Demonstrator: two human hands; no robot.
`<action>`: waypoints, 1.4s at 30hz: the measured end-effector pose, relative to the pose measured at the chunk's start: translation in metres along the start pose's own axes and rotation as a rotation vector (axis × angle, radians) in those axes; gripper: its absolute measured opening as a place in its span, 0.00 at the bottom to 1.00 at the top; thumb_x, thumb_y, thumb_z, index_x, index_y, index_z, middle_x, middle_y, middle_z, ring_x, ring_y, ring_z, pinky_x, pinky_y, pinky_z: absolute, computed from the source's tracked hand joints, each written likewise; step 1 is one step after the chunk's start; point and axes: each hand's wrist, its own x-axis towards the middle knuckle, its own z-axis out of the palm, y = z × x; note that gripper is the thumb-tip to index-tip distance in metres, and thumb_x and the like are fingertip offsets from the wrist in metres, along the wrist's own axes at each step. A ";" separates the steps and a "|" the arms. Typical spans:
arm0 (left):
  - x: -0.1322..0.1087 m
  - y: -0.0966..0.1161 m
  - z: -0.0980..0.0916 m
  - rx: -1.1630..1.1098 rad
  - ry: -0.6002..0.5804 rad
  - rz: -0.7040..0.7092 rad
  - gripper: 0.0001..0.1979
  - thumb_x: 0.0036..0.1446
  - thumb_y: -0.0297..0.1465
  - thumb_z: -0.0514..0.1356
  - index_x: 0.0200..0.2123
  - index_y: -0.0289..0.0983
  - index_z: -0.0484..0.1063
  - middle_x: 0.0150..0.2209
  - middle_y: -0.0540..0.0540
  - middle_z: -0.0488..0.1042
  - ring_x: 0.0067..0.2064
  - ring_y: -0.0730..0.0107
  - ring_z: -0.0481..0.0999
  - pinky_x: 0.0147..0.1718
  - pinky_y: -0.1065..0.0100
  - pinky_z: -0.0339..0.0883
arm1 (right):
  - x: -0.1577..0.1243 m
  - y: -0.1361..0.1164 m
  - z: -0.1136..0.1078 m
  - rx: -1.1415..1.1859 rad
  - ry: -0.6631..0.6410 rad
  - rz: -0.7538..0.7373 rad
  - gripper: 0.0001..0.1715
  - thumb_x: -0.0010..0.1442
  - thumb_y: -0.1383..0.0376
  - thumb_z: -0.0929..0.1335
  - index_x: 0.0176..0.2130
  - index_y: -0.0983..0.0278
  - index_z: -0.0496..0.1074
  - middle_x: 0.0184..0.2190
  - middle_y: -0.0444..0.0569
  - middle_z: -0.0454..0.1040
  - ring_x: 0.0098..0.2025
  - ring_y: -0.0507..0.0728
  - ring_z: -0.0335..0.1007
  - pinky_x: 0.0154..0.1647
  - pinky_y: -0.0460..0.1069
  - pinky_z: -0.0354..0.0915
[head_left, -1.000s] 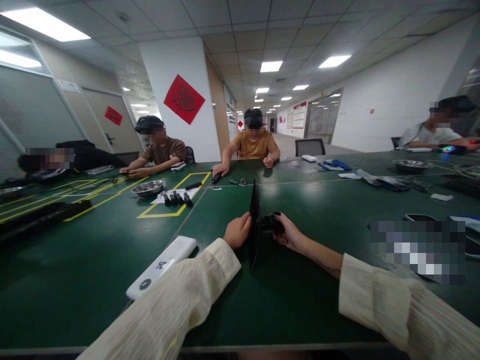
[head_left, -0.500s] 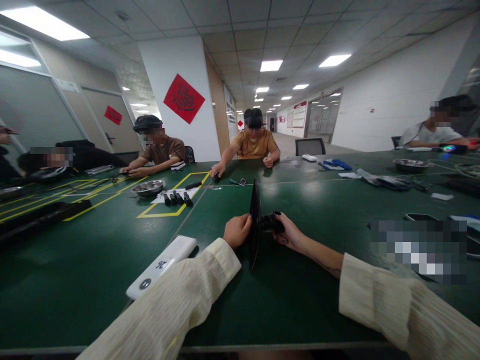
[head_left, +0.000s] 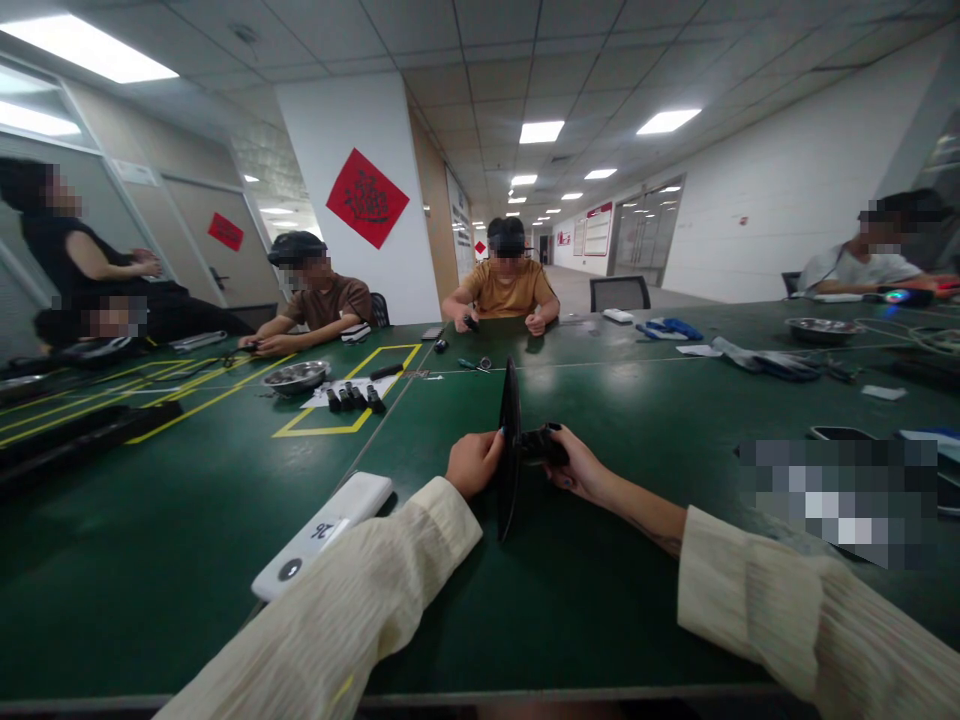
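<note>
**Black panel held on edge between both hands**

A thin black panel point(head_left: 510, 440) is stood upright on its lower edge on the green table point(head_left: 600, 610), seen edge-on, just in front of the person. The left hand point(head_left: 472, 463) is curled against the panel's left face, the fingers bent and the fingertips point(head_left: 497, 434) pressed to its rim. The right hand point(head_left: 581, 470) is closed around a black fitting point(head_left: 541, 443) that juts from the panel's right face; how the fitting is joined to the panel cannot be told. Both forearms are covered by cream ribbed sleeves.

A white device point(head_left: 324, 533) is laid flat near the left forearm. Farther off, small black parts point(head_left: 352, 397) are lined up inside a yellow-taped rectangle point(head_left: 330, 430), with a metal bowl point(head_left: 298, 375) just beside them. Other people are seated at the table's far side, well apart.
</note>
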 end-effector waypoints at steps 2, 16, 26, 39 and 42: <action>0.000 0.000 0.000 0.000 -0.003 0.005 0.28 0.62 0.38 0.37 0.29 0.35 0.74 0.31 0.41 0.76 0.35 0.62 0.74 0.29 0.69 0.56 | 0.000 -0.001 0.001 0.000 0.007 0.004 0.14 0.58 0.53 0.57 0.38 0.59 0.55 0.13 0.38 0.65 0.08 0.47 0.52 0.08 0.39 0.42; 0.003 0.000 0.000 0.020 -0.028 -0.038 0.29 0.63 0.38 0.38 0.27 0.34 0.74 0.29 0.42 0.74 0.32 0.67 0.72 0.27 0.71 0.53 | -0.001 -0.001 0.002 0.020 0.006 -0.006 0.13 0.57 0.54 0.58 0.38 0.60 0.55 0.13 0.39 0.65 0.10 0.48 0.54 0.09 0.39 0.41; 0.002 0.001 0.000 0.020 -0.013 -0.037 0.28 0.63 0.37 0.38 0.26 0.33 0.74 0.27 0.43 0.73 0.31 0.68 0.71 0.27 0.71 0.53 | 0.000 0.000 0.001 0.011 0.004 -0.007 0.15 0.56 0.52 0.58 0.38 0.59 0.55 0.13 0.38 0.66 0.08 0.46 0.51 0.09 0.39 0.40; 0.002 -0.001 0.003 -0.008 0.002 -0.035 0.27 0.61 0.37 0.39 0.26 0.33 0.74 0.27 0.42 0.73 0.31 0.66 0.71 0.27 0.70 0.53 | -0.002 -0.003 0.004 0.013 0.012 0.000 0.15 0.56 0.53 0.58 0.38 0.60 0.55 0.13 0.38 0.64 0.09 0.47 0.51 0.08 0.39 0.41; 0.002 -0.001 0.002 -0.002 0.009 -0.021 0.26 0.61 0.37 0.39 0.26 0.33 0.73 0.27 0.42 0.74 0.31 0.67 0.71 0.27 0.70 0.53 | -0.002 -0.004 0.005 0.013 0.009 -0.003 0.13 0.57 0.54 0.58 0.38 0.60 0.55 0.13 0.38 0.65 0.09 0.47 0.52 0.08 0.39 0.41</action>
